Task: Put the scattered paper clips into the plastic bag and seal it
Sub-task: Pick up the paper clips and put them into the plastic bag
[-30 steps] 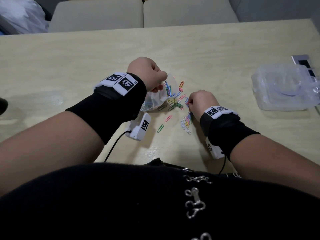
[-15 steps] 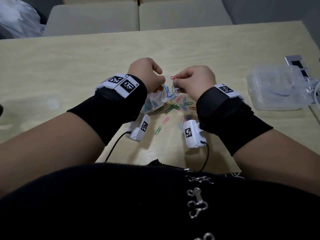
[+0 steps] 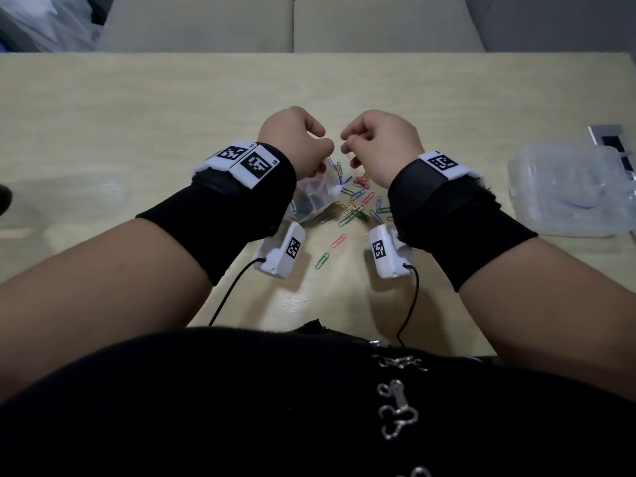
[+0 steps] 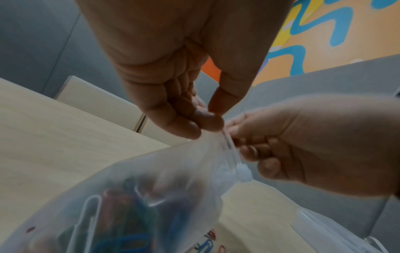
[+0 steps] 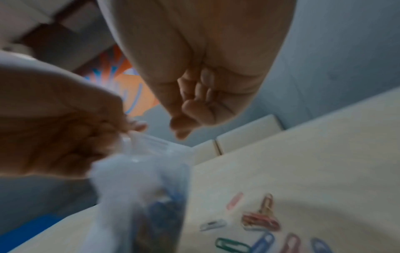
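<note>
plastic bag | held by left hand | no legible writing

text: none legible | wrist bands: square coded markers only, no readable words

On the counter, the plastic bag sits near the middle, hanging below the left hand, with some paper clips inside it. The right hand is just beside the left, to its right, above the bag's mouth. Loose paper clips lie scattered on the counter right of the bag and toward the person. A plastic container rests well apart at the right edge. Seats stand behind the counter.
</note>
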A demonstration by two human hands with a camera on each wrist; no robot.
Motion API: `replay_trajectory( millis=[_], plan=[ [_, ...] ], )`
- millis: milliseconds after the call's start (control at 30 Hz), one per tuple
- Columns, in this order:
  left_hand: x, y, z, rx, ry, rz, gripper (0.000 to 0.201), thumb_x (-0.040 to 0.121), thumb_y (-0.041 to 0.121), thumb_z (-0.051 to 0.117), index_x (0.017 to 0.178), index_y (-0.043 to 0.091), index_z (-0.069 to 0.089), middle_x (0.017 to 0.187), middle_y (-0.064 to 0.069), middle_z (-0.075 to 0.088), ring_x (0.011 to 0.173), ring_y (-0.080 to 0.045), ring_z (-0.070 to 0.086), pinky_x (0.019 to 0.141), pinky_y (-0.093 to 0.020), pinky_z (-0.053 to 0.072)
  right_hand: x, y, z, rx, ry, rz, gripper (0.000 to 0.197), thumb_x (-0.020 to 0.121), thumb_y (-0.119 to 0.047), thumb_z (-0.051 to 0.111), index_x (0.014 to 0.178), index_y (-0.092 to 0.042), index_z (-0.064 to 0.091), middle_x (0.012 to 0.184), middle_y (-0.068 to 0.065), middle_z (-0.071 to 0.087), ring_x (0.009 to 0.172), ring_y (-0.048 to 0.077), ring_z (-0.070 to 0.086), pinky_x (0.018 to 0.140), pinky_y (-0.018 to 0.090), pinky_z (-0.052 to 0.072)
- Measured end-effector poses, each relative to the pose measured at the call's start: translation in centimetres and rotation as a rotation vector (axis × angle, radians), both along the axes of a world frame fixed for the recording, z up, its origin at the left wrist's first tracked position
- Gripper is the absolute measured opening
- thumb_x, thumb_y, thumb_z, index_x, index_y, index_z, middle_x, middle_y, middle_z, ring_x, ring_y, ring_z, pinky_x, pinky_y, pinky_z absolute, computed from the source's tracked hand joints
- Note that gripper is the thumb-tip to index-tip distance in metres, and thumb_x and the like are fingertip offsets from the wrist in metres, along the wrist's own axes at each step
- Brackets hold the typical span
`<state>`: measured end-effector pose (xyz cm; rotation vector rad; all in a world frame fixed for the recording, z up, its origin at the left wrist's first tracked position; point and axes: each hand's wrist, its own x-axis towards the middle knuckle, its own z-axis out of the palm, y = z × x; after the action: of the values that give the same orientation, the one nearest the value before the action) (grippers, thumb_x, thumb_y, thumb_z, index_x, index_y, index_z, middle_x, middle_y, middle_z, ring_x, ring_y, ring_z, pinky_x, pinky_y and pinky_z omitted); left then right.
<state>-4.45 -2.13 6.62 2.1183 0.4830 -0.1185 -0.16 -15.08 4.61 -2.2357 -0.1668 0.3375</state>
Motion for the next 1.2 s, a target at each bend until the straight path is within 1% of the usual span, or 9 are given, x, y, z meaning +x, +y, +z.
replay_trajectory(
  millis=[67,133,233,400,600,767,933,1100,1200],
  plan=[
    [0.3,0.7,-0.1,0.04,-0.02,0.015,0.01,0.078,0.016,0.054,0.088,0.018,0.055,0.074,-0.007,0.068,0.064,-0.026,0.068,0.077,-0.041,0.059,1.2,-0.5,-1.1,-0.033,-0.031,-0.099,0.023,0.086,-0.012,0.046,0.082,-0.03,0.061,0.094,-0.001,0.072,0.08,0.02,0.069,0.07,0.028,0.053],
    [0.6,1.5,-0.1,0.103,-0.043,0.029,0.005,0.078,0.019,0.053,0.083,0.021,0.054,0.081,-0.006,0.066,0.077,-0.03,0.067,0.082,-0.039,0.056,2.2,-1.1,-2.4,-0.235,0.002,-0.084,0.029,0.088,-0.01,0.044,0.1,-0.026,0.064,0.111,0.003,0.068,0.102,0.025,0.064,0.081,0.026,0.046],
    [1.1,2.7,-0.2,0.135,-0.052,0.059,0.013,0.078,0.016,0.048,0.068,0.024,0.049,0.068,0.004,0.055,0.073,-0.026,0.057,0.077,-0.036,0.053,3.2,-1.7,-4.4,-0.525,0.09,0.031,0.038,0.092,-0.007,0.045,0.127,-0.015,0.056,0.133,0.012,0.051,0.118,0.032,0.053,0.093,0.029,0.042],
    [1.6,3.8,-0.8,0.11,-0.049,0.1,0.018,0.079,0.014,0.045,0.064,0.023,0.048,0.063,0.008,0.05,0.07,-0.024,0.051,0.069,-0.034,0.047,3.6,-0.5,-6.6,-0.752,-0.015,0.245,0.034,0.084,-0.002,0.046,0.116,-0.008,0.054,0.127,0.017,0.043,0.115,0.037,0.047,0.093,0.041,0.043],
    [1.8,4.0,-1.7,0.087,-0.059,0.119,0.019,0.079,0.015,0.045,0.062,0.023,0.048,0.063,0.008,0.051,0.07,-0.024,0.051,0.066,-0.031,0.044,1.9,0.6,-7.0,-0.736,-0.139,0.595,0.041,0.077,-0.005,0.055,0.118,-0.011,0.055,0.128,0.01,0.043,0.114,0.034,0.043,0.09,0.034,0.041],
    [2.0,4.2,-1.4,0.076,-0.072,0.152,0.018,0.077,0.016,0.044,0.061,0.023,0.047,0.063,0.007,0.051,0.069,-0.025,0.051,0.067,-0.033,0.044,-2.8,0.9,-7.2,-0.666,-0.193,0.68,0.047,0.086,-0.049,0.053,0.118,-0.014,0.053,0.124,0.008,0.045,0.117,0.032,0.041,0.091,0.041,0.044],
    [1.5,3.6,-1.1,0.077,-0.07,0.156,0.015,0.075,0.017,0.043,0.061,0.022,0.047,0.062,0.004,0.051,0.068,-0.026,0.051,0.066,-0.035,0.045,-5.4,-0.4,-8.0,-0.767,-0.346,0.797,0.031,0.092,-0.026,0.05,0.119,-0.012,0.047,0.121,0.011,0.043,0.112,0.033,0.043,0.07,0.037,0.041],
    [0.7,3.2,-0.8,0.089,-0.073,0.142,0.014,0.074,0.018,0.043,0.062,0.022,0.048,0.065,0.001,0.053,0.068,-0.026,0.052,0.073,-0.041,0.053,-6.3,-1.3,-7.2,-0.65,-0.442,0.821,0.029,0.086,-0.032,0.057,0.106,-0.012,0.058,0.111,0.012,0.055,0.102,0.035,0.053,0.08,0.041,0.043],
    [0.4,2.9,-0.5,0.106,-0.071,0.132,0.014,0.075,0.019,0.043,0.061,0.021,0.047,0.066,0.0,0.053,0.069,-0.026,0.052,0.075,-0.044,0.054,-8.0,-0.5,-7.5,-0.663,-0.438,1.043,0.038,0.083,-0.041,0.057,0.113,-0.018,0.056,0.12,0.006,0.053,0.108,0.03,0.051,0.089,0.04,0.041]
  ],
)
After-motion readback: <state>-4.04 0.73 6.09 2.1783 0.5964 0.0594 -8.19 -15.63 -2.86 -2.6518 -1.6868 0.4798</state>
